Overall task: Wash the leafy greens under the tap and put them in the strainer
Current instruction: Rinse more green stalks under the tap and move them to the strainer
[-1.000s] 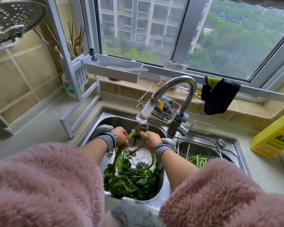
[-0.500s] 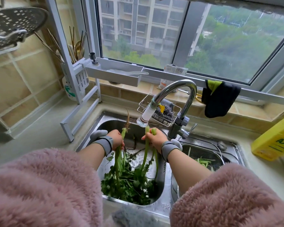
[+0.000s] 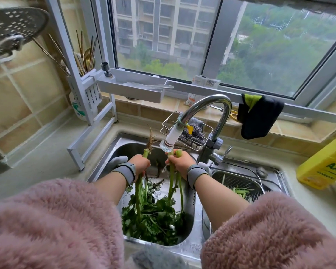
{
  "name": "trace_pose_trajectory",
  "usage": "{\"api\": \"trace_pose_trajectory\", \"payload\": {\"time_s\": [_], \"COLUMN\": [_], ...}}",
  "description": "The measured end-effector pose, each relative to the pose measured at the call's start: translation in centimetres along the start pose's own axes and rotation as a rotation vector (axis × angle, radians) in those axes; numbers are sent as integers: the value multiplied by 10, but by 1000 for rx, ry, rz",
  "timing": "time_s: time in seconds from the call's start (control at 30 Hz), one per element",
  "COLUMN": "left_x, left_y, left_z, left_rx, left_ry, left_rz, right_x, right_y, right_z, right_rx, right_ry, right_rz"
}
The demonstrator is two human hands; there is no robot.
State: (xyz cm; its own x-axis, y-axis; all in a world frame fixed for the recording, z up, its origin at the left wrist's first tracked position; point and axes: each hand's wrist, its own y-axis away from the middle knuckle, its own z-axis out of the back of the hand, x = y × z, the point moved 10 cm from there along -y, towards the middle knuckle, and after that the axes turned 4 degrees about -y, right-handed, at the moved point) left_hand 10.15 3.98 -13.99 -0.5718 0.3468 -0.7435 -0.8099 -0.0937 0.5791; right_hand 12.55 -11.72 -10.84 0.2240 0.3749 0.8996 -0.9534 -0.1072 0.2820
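Greens (image 3: 155, 210) now split between both hands, fingers hidden behind stems.

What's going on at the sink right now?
A person is rinsing leafy greens at the tap. The left hand grips one bunch with its roots pointing up; the right hand holds another bunch under the spout. A few green stems already lie in the strainer on the right.
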Motion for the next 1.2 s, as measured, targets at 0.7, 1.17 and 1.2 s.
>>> {"api": "trace_pose_trajectory", "payload": {"time_s": [0.7, 1.17, 1.2], "left_x": [-30, -55, -59], "left_y": [12, 0, 2], "left_z": [-20, 39, 45], "left_rx": [60, -218, -248], "left_ry": [193, 440, 468], "left_rz": [-141, -224, -236], "right_x": [10, -35, -41], "right_y": [10, 18, 19], "right_z": [-15, -6, -7], "right_rx": [125, 149, 166], "right_ry": [35, 230, 240], "right_rz": [101, -9, -33]}}
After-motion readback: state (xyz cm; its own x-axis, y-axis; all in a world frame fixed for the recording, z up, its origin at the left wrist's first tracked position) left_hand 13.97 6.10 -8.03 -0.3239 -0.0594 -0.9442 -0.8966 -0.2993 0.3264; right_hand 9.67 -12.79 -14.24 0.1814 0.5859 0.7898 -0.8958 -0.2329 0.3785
